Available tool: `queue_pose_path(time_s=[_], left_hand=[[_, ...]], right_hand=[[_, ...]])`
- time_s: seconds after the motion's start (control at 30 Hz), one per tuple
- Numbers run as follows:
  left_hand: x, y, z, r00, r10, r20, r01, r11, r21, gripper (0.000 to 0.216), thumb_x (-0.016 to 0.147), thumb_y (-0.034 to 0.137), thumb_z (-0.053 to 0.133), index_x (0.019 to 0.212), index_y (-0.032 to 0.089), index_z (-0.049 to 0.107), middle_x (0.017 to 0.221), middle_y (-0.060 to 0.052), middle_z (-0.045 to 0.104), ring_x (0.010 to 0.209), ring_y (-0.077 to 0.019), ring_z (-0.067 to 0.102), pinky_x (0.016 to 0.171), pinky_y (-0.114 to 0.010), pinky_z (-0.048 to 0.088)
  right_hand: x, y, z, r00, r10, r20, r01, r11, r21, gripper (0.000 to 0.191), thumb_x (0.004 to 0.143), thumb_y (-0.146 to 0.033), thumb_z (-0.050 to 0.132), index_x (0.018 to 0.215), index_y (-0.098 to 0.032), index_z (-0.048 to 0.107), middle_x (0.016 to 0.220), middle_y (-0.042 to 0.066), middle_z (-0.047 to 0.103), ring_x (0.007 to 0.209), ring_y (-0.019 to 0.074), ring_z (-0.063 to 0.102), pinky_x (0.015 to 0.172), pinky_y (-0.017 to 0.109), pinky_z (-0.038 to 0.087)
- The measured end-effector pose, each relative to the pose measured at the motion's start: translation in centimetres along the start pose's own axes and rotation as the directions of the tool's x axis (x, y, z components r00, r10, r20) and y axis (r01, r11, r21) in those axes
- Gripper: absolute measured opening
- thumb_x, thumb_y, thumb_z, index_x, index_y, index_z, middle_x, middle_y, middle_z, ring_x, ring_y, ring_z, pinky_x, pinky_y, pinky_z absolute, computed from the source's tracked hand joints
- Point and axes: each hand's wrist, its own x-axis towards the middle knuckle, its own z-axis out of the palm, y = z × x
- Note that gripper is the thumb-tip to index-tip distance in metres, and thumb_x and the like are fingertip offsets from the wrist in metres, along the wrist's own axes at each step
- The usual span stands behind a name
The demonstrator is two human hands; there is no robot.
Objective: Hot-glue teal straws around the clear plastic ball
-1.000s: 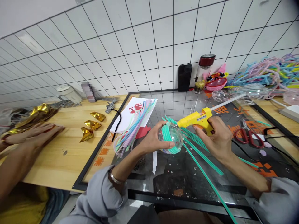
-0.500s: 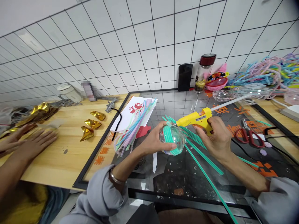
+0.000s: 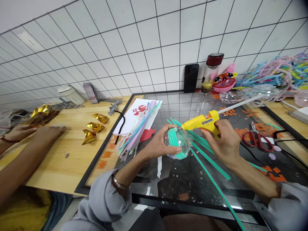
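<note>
My left hand (image 3: 157,145) is wrapped round a clear plastic ball (image 3: 180,141) banded with teal strips, held just above the glass mat (image 3: 187,179). A yellow glue gun (image 3: 203,122) is gripped in my right hand (image 3: 222,141), its nozzle touching the top of the ball. A white glue stick pokes out of the gun's back. Long teal strips (image 3: 209,163) lie under both hands and run toward the near right.
Another person's hands (image 3: 36,131) rest on the wooden table at left, near gold foil pieces (image 3: 95,127). Pastel strips on a white sheet (image 3: 137,128) lie left of me. Red scissors (image 3: 257,141), black cables, a jar (image 3: 210,73), a phone (image 3: 190,78) and a tangle of colored strips (image 3: 276,73) sit right and behind.
My hands, the ball and the glue gun have barely moved. The other person's hands have shifted about on the wooden table at left.
</note>
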Motion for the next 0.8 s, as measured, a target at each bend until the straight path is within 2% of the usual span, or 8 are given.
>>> queue_pose_path(time_s=[0.6,0.8], left_hand=[[0.01,-0.11,0.01,1.0,0.018,-0.006,-0.018,0.999,0.026,0.076,0.057,0.045,0.084,0.119,0.018,0.051,0.112,-0.007,0.061,0.105,-0.0278,0.057,0.085,-0.036,0.048],[-0.06,-0.08,0.02,1.0,0.027,0.0,-0.026,0.999,0.023,0.075,0.056,0.044,0.084,0.118,0.017,0.052,0.116,-0.008,0.059,0.104,-0.0264,0.056,0.089,-0.036,0.047]], right_hand=[[0.42,-0.02,-0.46,1.0,-0.016,0.005,0.016,1.0,0.009,0.014,0.09,-0.031,0.06,0.088,-0.023,0.048,0.076,0.004,0.057,0.07,0.0195,0.057,0.056,0.032,0.04],[0.54,-0.05,-0.64,0.997,-0.072,-0.004,0.072,0.997,0.019,0.013,0.09,-0.027,0.061,0.088,-0.023,0.048,0.076,0.004,0.057,0.071,0.0199,0.057,0.057,0.031,0.04]])
